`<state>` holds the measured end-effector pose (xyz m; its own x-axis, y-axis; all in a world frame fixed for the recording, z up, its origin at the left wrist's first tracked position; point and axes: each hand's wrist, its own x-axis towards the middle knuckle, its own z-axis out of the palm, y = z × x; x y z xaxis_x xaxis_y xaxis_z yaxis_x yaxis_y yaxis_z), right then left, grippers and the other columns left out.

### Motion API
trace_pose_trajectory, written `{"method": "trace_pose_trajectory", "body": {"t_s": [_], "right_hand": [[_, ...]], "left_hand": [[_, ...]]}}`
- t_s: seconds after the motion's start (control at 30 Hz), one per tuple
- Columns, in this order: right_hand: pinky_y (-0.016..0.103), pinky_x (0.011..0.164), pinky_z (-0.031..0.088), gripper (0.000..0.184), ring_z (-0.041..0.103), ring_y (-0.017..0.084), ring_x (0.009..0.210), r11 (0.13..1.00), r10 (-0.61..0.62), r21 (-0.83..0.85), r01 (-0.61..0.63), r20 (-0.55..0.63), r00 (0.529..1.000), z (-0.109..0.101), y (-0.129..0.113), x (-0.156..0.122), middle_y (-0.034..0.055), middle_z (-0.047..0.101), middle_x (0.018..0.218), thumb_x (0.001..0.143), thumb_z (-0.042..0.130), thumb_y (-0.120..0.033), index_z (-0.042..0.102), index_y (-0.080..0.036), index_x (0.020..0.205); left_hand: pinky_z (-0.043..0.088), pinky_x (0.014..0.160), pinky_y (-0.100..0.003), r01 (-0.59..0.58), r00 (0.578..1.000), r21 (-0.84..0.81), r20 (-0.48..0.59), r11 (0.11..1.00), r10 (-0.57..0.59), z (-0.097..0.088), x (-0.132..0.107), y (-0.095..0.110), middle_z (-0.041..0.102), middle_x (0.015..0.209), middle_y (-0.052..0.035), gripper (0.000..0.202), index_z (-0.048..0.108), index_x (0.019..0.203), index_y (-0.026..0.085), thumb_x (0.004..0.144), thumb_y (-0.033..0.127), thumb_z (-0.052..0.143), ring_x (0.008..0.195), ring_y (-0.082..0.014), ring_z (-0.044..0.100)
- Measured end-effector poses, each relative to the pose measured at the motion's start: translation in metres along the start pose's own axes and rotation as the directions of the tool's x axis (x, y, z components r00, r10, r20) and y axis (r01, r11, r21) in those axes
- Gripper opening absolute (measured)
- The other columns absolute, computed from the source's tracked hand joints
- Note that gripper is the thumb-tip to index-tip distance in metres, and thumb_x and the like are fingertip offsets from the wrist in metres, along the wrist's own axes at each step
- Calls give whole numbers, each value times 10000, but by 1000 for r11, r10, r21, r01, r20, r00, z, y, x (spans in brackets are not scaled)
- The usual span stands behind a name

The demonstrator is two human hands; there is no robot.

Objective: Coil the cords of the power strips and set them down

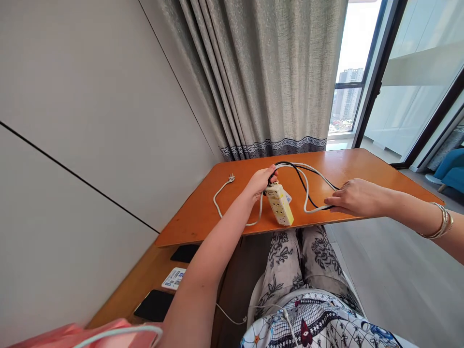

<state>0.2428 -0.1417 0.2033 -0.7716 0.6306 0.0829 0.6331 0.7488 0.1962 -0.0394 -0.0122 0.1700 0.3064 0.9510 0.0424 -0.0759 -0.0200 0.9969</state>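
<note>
A cream power strip (280,205) lies on the orange wooden table (340,164), near its front edge. My left hand (260,181) is closed around the cords at the strip's far end. A white cable (307,191) and a black cable (300,180) loop from there across the table to my right hand (351,197), which pinches them against the tabletop near the front edge. The white cable's plug (229,179) lies loose at the table's left side.
A grey curtain (261,72) hangs behind the table, with a window and glass door at the right. On a lower wooden shelf at the left lie two dark phones (155,305) and a white card (174,278). A pink bag (72,336) sits at the bottom left.
</note>
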Motion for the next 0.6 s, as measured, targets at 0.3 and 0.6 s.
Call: {"method": "trace_pose_trajectory", "body": {"t_s": [0.3,0.6], "right_hand": [[238,563,373,405,459,99,585,510,-51,859,36,-11,999,-41,-16,79,-20,511,662,985,463,-516,504,-190,748],[219,538,516,277,333,20,389,-374,379,920,115,39,924,-6,-4,109,-78,541,675,947,603,-408,488,-190,822]], "left_hand": [[348,487,-270,-104,961,62,263,993,84,55,-15,-21,490,481,2,501,523,569,178,788,614,641,472,-108,409],[356,447,-285,60,973,-227,230,972,-6,46,-9,-32,481,501,-51,952,619,673,167,668,977,118,488,-146,453]]}}
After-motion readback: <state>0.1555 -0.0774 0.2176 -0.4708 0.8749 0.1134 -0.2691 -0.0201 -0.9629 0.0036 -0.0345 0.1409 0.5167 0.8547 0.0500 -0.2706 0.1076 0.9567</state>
